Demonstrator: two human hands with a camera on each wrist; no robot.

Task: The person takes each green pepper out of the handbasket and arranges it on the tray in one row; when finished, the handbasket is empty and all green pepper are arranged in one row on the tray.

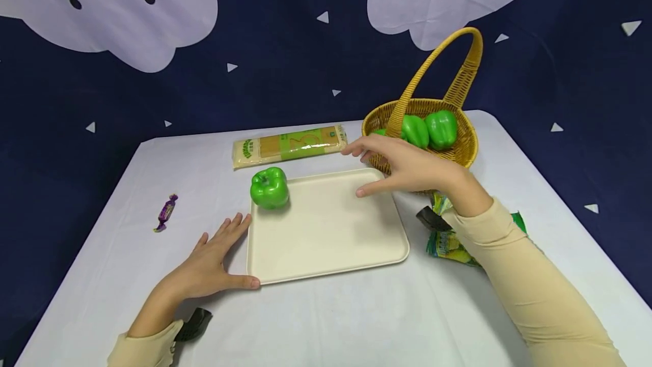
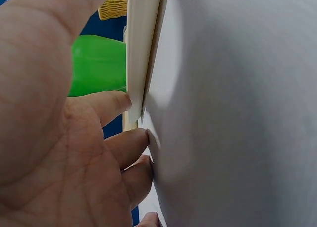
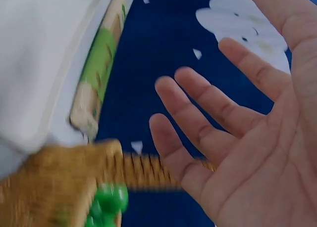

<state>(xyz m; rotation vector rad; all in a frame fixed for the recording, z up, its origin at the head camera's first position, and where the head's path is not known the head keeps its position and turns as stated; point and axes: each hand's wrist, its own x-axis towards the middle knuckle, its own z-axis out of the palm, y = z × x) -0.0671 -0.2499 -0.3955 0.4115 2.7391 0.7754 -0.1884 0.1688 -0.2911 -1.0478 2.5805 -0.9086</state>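
With the empty right hand (image 1: 407,166), fingers spread, hovering between the basket (image 1: 460,152) and tray (image 1: 326,225), and the flat left hand (image 1: 214,262) bracing the tray's edge, a careless sweep could topple the green pepper (image 1: 269,187) at the tray's far corner.

Staged tabletop set, cloud-print backdrop (image 1: 285,72)

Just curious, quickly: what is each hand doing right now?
Left hand: open, flat on the table, thumb touching the cream plastic tray.
Right hand: open, holding nothing.

Both arms wear long cream sleeves (image 1: 540,293), with a dark strap (image 1: 193,323) at each wrist.
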